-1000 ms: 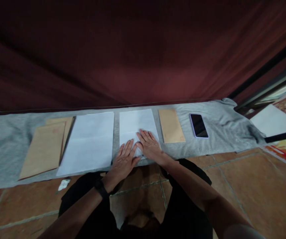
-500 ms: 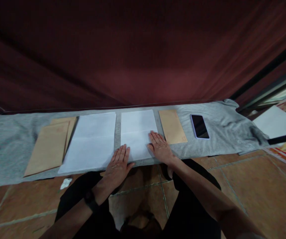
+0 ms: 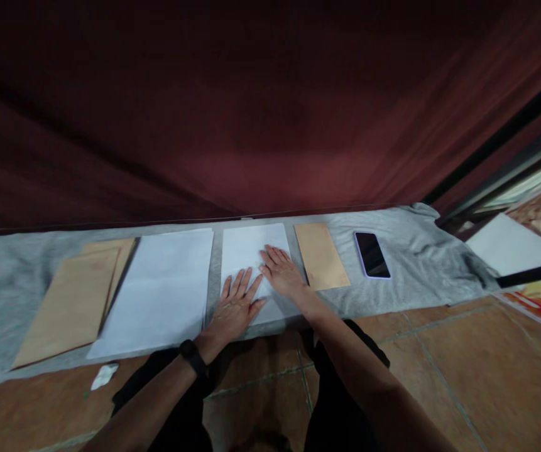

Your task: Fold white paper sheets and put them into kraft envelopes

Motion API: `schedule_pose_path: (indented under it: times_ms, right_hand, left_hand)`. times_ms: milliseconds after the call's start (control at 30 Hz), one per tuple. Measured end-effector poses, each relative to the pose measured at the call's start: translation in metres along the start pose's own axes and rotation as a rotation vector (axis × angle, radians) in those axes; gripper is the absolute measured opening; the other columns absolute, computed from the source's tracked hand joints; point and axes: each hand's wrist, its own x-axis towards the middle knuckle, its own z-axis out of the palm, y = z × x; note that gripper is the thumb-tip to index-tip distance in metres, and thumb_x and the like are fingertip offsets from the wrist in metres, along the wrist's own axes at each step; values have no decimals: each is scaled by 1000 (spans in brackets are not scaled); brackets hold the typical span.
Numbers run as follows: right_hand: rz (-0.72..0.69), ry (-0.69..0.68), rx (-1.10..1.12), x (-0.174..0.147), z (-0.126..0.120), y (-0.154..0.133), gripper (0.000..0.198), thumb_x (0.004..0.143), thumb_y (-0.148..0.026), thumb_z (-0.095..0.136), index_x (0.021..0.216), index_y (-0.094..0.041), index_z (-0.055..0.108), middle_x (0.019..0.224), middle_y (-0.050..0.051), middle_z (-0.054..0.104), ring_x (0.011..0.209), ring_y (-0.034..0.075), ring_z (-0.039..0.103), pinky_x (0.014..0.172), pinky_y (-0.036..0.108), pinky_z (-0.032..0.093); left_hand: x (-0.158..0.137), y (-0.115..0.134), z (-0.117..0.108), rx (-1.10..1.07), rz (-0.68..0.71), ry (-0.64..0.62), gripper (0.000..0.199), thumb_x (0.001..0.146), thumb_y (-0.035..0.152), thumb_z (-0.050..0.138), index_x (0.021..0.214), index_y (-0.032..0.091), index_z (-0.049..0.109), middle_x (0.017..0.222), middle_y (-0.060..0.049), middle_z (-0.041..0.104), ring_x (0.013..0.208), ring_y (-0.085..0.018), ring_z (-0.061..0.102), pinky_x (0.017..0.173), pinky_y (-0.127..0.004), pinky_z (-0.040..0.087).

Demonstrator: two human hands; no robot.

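A white sheet of paper (image 3: 246,242) with a faint crosswise crease lies in front of me on a grey cloth. My left hand (image 3: 233,306) rests flat on its lower left part, fingers spread. My right hand (image 3: 280,270) lies on the sheet's right half with its fingers stretched out. Between them the hands cover much of the paper's middle. Just right of the sheet is a single brown envelope (image 3: 322,256). To the left lies a stack of larger white paper (image 3: 161,289), also with a faint crease.
Brown envelopes (image 3: 67,298) overlap at the left. A phone in a purple case (image 3: 372,255) lies right of the single envelope. The grey cloth (image 3: 421,260) covers a narrow surface before a dark red curtain (image 3: 270,125). A crumpled white scrap (image 3: 105,375) is on the tiled floor (image 3: 440,358).
My left hand has moved up and further onto the sheet. My right hand has shifted left, closer to it. The view has tilted slightly upward.
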Motion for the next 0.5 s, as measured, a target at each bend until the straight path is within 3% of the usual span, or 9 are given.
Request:
schedule_pose_path:
  times_ms: [267, 500]
  right_hand:
    - [290, 91, -24, 33, 12, 20, 60, 108, -41, 36, 157, -7, 37, 163, 19, 33, 151, 29, 35, 124, 50, 27]
    - [279, 52, 7, 22, -1, 20, 58, 106, -34, 39, 155, -2, 40, 163, 20, 35, 152, 29, 35, 124, 47, 30]
  left_hand:
    - [-18, -1, -6, 11, 39, -9, 61, 102, 53, 43, 155, 24, 43, 165, -15, 33, 154, -35, 29, 122, -63, 25]
    - [-44, -2, -15, 22, 92, -53, 64, 97, 51, 53, 154, 22, 45, 164, -15, 35, 153, -34, 31, 122, -59, 28]
